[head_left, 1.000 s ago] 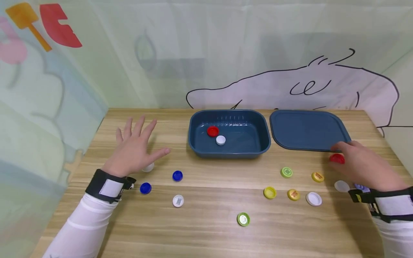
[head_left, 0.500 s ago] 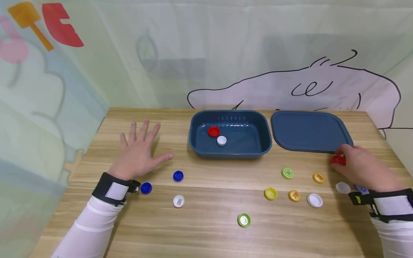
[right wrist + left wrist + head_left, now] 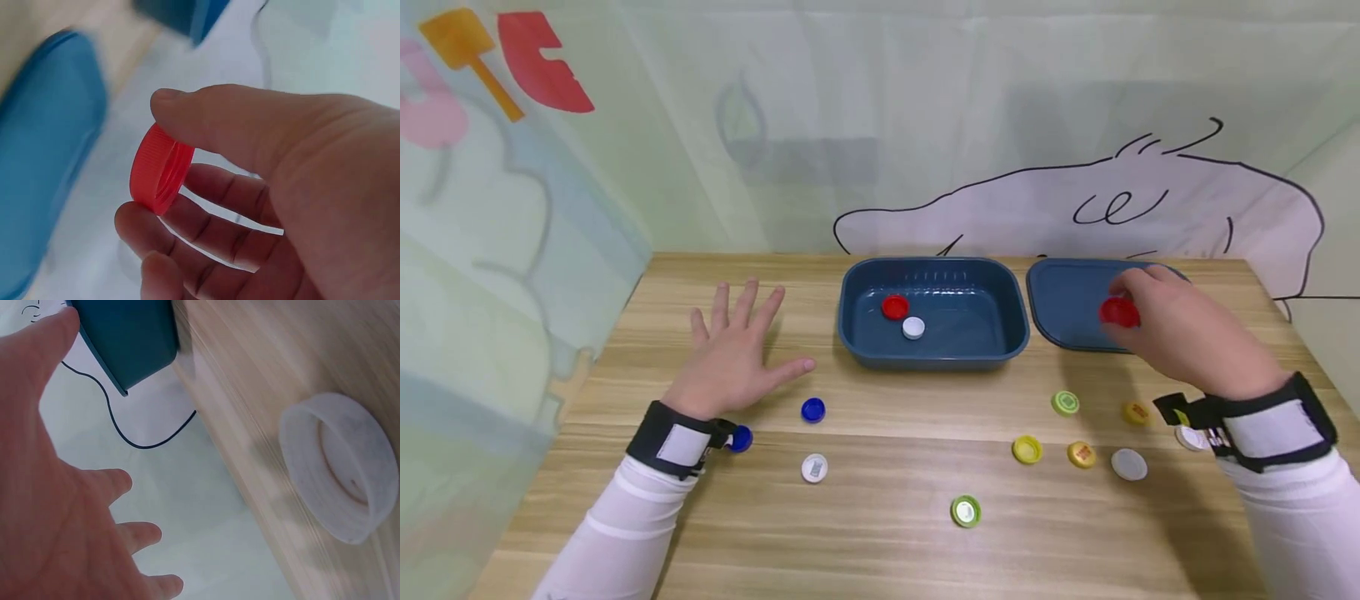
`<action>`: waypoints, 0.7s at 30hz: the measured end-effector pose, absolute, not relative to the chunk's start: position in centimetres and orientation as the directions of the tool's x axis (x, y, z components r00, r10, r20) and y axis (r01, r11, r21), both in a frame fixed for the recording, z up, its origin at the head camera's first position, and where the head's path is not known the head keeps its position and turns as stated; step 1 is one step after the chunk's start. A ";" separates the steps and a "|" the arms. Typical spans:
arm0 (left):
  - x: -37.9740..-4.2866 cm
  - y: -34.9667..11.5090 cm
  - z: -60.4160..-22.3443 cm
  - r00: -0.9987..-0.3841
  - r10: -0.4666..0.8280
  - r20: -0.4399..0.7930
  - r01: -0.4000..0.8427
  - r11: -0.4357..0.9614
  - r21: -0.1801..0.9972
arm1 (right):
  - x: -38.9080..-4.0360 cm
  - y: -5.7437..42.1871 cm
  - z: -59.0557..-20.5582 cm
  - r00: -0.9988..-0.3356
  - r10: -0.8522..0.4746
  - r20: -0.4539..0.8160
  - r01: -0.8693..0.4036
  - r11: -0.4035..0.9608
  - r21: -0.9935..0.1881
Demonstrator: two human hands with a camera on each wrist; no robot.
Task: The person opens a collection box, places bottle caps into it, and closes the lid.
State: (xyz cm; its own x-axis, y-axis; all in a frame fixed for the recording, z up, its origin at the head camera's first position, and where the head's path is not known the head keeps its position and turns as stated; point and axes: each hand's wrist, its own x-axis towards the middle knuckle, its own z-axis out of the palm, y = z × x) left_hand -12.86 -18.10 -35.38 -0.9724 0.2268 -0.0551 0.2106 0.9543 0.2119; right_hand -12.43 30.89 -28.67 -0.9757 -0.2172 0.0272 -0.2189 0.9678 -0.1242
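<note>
Between thumb and fingers, my right hand (image 3: 1195, 333) pinches a red bottle cap (image 3: 159, 169), held up in front of the flat blue lid (image 3: 1067, 308). Ridges on the cap's side show in the right wrist view. My left hand (image 3: 726, 362) is spread with straight fingers over the left of the table and holds nothing. Below it lies a white bottle cap (image 3: 340, 465), seen in the left wrist view and hidden from the head view. A blue tray (image 3: 934, 362) in the middle contains a red cap (image 3: 895, 307) and a white cap (image 3: 913, 327).
Blue caps (image 3: 812, 410) and a white cap (image 3: 814, 468) lie near my left wrist. On the right are yellow caps (image 3: 1027, 450), green caps (image 3: 1065, 402) and white caps (image 3: 1129, 464). A printed curtain (image 3: 925, 125) hangs behind the table.
My right hand has picked up the red cap from the table's right side and moved left and back over the lid. My left hand has shifted slightly right.
</note>
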 end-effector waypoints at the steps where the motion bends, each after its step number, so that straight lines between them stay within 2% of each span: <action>1: -12.8 -18.0 -35.4 -0.972 0.227 -0.055 0.211 0.954 0.213 | -12.8 29.8 -28.2 -0.971 -0.239 0.032 -0.241 0.963 -0.121; 6: -12.8 -17.7 -35.3 -0.972 0.227 -0.055 0.210 0.952 0.222 | -15.0 24.6 -27.0 -0.943 -0.332 0.006 -0.330 0.936 -0.125; 12: -12.8 -17.3 -35.4 -0.973 0.224 -0.054 0.207 0.952 0.226 | -17.9 19.2 -28.2 -0.911 -0.402 -0.094 -0.390 0.912 -0.126; 21: -12.7 -17.1 -35.5 -0.973 0.229 -0.035 0.215 0.949 0.230 | -20.5 15.1 -30.5 -0.875 -0.447 -0.187 -0.423 0.893 -0.152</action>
